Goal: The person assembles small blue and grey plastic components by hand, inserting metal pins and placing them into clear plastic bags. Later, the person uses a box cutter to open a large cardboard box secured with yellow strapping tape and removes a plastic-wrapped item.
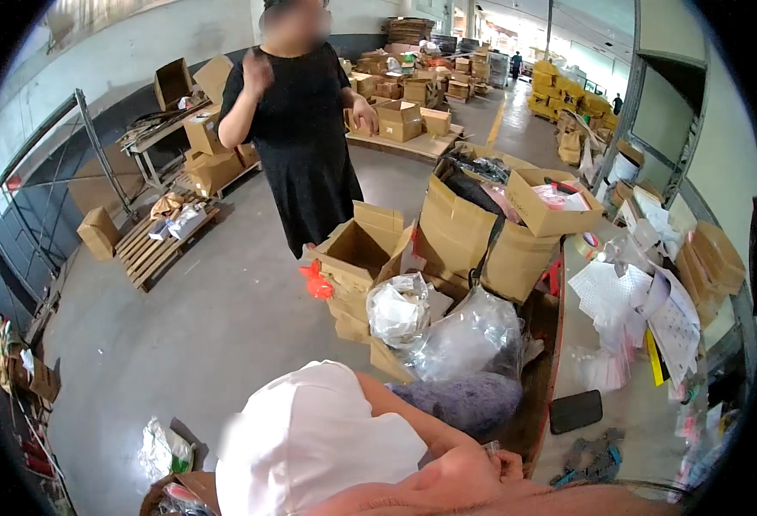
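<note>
A white sleeve (318, 439) fills the lower middle, and a bare arm runs from it toward the right. At the end of that arm, what looks like my left hand (505, 465) shows only partly, its fingers bent; whatever they hold, if anything, is hidden. More bare skin stretches along the bottom edge, and my right hand cannot be made out. Beside the arm lies a fuzzy purple-grey bundle (464, 402). A black phone (576, 412) rests on the worktable (540, 460), right of the fingers. Near it sits a dark grey and blue item (593, 460).
A person in black (301, 129) stands ahead. Open cartons (357, 249), a large carton (456, 232) and clear plastic bags (468, 335) crowd the table's left side. Papers (671, 310) and bubble wrap (606, 292) cover its far part. A pallet (159, 249) lies left.
</note>
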{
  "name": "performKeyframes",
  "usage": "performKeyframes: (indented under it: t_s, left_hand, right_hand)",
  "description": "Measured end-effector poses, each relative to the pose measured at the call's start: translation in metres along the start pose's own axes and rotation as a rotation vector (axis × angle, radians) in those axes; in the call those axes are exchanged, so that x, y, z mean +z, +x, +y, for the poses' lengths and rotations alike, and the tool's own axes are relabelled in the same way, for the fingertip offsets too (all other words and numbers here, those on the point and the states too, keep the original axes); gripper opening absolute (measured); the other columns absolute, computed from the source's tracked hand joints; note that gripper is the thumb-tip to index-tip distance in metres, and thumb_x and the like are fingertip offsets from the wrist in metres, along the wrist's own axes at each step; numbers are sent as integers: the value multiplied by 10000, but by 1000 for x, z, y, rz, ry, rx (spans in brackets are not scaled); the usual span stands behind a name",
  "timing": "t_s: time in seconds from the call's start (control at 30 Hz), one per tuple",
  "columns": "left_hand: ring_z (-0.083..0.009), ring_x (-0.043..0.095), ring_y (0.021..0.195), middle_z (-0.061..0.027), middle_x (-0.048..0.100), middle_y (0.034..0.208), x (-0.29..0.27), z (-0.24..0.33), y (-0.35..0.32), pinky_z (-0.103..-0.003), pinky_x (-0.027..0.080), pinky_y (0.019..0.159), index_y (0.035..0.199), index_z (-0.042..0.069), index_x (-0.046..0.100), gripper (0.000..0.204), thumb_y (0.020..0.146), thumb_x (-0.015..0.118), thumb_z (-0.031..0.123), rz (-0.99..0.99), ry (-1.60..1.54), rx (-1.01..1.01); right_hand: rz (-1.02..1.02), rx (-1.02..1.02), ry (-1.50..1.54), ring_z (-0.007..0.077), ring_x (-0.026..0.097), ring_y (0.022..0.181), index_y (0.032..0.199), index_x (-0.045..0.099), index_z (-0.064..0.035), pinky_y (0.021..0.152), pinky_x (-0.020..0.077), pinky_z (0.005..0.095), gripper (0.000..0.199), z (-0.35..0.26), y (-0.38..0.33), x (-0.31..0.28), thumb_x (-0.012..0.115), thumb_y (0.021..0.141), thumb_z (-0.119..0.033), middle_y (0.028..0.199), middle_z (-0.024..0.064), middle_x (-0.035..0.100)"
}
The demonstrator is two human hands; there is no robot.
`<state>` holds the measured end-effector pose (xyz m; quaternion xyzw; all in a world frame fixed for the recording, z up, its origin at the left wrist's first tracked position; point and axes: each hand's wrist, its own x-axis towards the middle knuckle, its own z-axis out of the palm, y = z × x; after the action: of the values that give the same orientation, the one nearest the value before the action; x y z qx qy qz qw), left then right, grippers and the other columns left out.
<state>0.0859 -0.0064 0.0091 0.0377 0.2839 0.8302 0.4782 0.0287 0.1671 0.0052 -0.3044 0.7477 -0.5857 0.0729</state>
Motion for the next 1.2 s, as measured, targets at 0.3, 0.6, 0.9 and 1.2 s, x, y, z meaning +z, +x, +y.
performKeyframes:
  t_s: [0.3, 0.6, 0.9, 1.2]
  left_hand:
    - [-271, 355, 1299, -161, 440, 1363, -54, 71, -104, -444, 296, 1063, 1470, 171, 166, 794, 851, 651, 280, 603, 318, 284]
    - [-213, 447, 1198, -104, 471, 1331, -86, 168, -196, -365, 369, 989, 1424, 108, 273, 671, 870, 634, 222, 711, 672, 524]
    - [-94, 541, 859, -12, 567, 1017, -69, 76, -35, -253, 483, 685, 1246, 59, 459, 425, 863, 643, 77, 32, 753, 38]
    - [-90, 548, 626, -23, 583, 775, -42, 194, 28, -253, 453, 531, 1072, 7, 535, 243, 872, 615, 120, 380, 1049, 320]
  right_hand:
    - [6, 190, -59, 143, 581, 755, 964, 516, -66, 692, 473, 327, 229, -11, 10, 29, 570, 939, -287, 950, 96, 649]
    - [209, 135, -95, 221, 587, 669, 869, 609, 3, 606, 466, 307, 103, -49, 37, 59, 639, 842, -92, 790, 129, 618]
    - [546, 114, -246, 282, 606, 811, 899, 584, -29, 665, 498, 328, 134, -87, 22, 56, 666, 805, -77, 938, 134, 617]
    - [1159, 889, -1247, 434, 278, 1305, 1372, 410, -209, 1005, 270, 620, 744, -46, -90, -62, 704, 741, -472, 1482, 141, 253]
